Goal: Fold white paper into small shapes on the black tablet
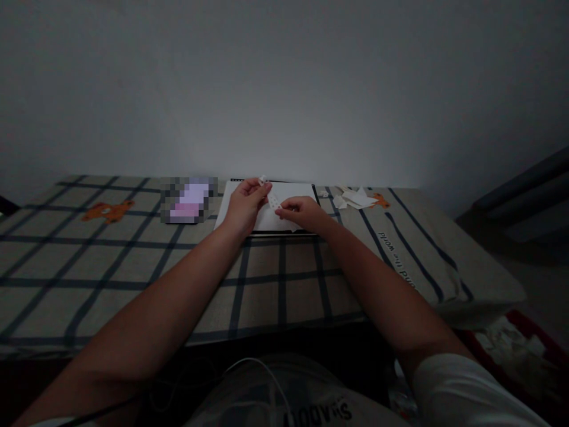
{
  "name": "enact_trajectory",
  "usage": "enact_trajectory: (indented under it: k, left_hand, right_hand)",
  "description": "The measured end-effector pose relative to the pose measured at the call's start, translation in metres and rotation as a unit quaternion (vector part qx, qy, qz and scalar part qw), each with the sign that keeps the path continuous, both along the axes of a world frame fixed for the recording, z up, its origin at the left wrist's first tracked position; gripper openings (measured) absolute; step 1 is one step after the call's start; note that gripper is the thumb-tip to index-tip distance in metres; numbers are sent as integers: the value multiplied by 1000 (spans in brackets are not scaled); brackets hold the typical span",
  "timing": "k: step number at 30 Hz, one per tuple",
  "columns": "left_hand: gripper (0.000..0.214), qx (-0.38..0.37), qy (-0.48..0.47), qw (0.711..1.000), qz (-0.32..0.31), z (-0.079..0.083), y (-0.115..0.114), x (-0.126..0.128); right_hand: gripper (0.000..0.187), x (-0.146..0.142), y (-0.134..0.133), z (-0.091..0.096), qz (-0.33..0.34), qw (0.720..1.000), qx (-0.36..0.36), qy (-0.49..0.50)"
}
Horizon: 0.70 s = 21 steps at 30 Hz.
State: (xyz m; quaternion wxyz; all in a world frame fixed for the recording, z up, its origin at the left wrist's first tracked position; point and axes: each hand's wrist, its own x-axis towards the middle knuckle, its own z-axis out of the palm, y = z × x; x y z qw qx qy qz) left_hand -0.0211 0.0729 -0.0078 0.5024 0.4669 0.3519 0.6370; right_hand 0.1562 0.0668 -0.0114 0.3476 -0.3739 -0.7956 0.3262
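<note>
- Looks like a room in a home.
- Has a checked tablecloth (280,279) printed with orange animals (106,212), spread beneath the left hand (243,204) and right hand (306,213).
- Shows a plain wall (284,89) close beyond the grip.
- Shows a phone-like device (190,201), pixelated, left of the grip.
- Includes a red container (540,333) of crumpled pale scraps (511,341), low to the right of the grip.

The left hand (242,204) and right hand (305,212) hide parts of the small white strip with dark dots (274,202), its marks too small to tell. Pixelation blurs the lilac-and-pink rectangular device (191,198). The right forearm (377,270) covers some black lettering (391,255); the bottom edge crops the pale printed shirt (262,409).
</note>
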Motion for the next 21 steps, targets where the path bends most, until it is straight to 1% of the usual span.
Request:
enact_trajectory:
  k: [3,9,12,15,18,21]
  left_hand:
    - [41,-3,12,1000,7,-1,1,-1]
    - [45,-12,-7,1000,3,-1,-1,2]
    - [45,-15,3,1000,-1,-2,0,2]
    - [45,-13,17,1000,3,-4,3,0]
    - [47,-13,10,1000,1,-5,5,-1]
    - [48,-17,0,1000,-13,-5,5,-1]
  right_hand:
    - [43,-1,-1,0,3,1000,-7,0]
    - [43,-5,-2,-2,-17,1000,2,-7]
    - [42,-4,-1,-2,-6,1000,1,-9]
    - [41,-2,0,-3,11,1000,-20,0]
    - [39,0,1,-6,22,999,-36,2]
    - [37,0,2,-7,18,999,-41,-1]
